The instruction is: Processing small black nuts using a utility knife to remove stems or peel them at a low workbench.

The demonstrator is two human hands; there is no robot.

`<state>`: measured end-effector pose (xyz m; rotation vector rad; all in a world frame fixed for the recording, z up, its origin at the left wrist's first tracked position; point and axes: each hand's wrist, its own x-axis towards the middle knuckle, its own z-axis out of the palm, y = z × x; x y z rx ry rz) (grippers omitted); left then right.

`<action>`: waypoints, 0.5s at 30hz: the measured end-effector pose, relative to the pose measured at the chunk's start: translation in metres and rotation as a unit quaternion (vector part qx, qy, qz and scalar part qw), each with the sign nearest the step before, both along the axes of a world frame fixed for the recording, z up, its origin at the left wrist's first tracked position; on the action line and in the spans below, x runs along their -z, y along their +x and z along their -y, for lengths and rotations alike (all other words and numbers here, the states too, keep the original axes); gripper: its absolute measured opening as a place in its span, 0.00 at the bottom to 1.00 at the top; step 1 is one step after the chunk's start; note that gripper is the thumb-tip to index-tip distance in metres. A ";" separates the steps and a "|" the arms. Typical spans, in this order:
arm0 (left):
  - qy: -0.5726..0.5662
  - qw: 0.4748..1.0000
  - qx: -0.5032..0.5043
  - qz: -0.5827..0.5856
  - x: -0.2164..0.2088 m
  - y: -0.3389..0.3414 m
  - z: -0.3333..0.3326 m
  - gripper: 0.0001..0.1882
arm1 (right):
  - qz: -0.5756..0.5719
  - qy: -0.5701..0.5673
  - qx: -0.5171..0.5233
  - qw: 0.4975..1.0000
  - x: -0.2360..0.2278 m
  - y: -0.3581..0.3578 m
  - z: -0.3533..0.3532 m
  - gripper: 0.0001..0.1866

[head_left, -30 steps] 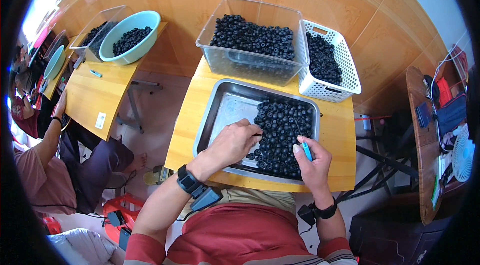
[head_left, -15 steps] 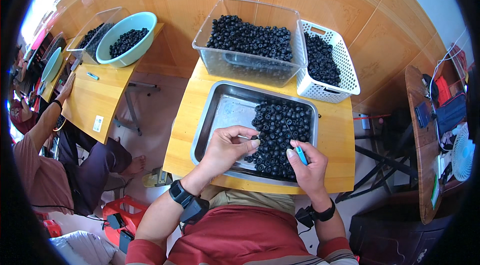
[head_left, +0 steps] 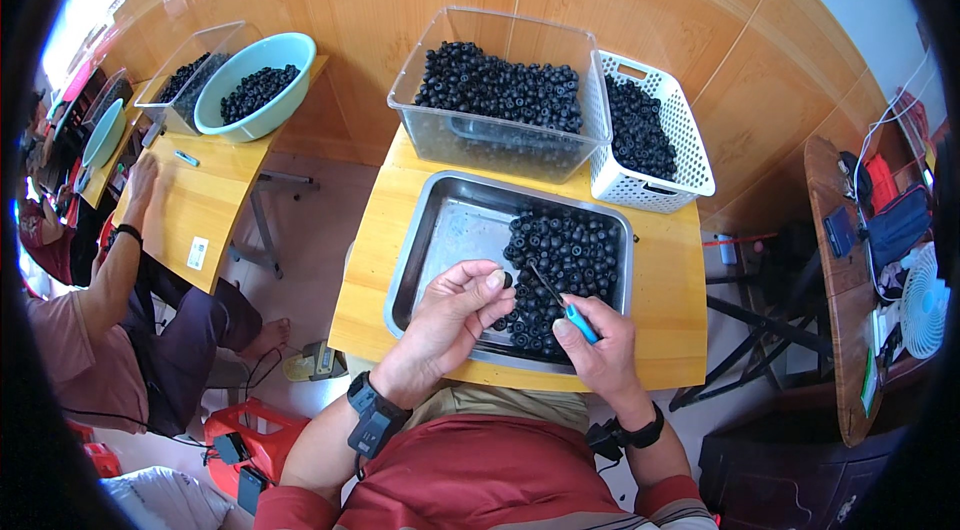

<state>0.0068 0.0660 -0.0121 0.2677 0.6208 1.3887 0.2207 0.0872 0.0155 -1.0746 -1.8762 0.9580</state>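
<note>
Between the thumb and fingers of my left hand (head_left: 450, 315) is a small round black part (head_left: 507, 280), pinched above the tray. My right hand (head_left: 607, 348) is closed round a slim pick-like tool (head_left: 580, 323) with a teal handle and a thin dark shaft. Its tip points up and left, short of the held part. Below both hands lies a shallow metal tray (head_left: 418, 235); a heap of loose black ring-shaped parts (head_left: 575, 248) fills its right side, while bare metal shows on the left.
Behind the tray stand a clear plastic bin (head_left: 490, 145) and a white perforated basket (head_left: 660, 192), both holding black parts. At the left, another person's hand (head_left: 143, 175) rests on a neighbouring table (head_left: 180, 210) with a pale green basin (head_left: 285, 110). A wooden side table (head_left: 835, 230) stands right.
My left hand has turned and lifted the black part slightly off the heap. My right hand has moved left and down, swinging the tool's shaft toward the left hand.
</note>
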 end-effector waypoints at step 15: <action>0.026 0.996 0.004 0.091 0.000 0.010 0.015 0.07 | 0.034 0.053 -0.038 0.997 -0.001 -0.012 0.011 0.20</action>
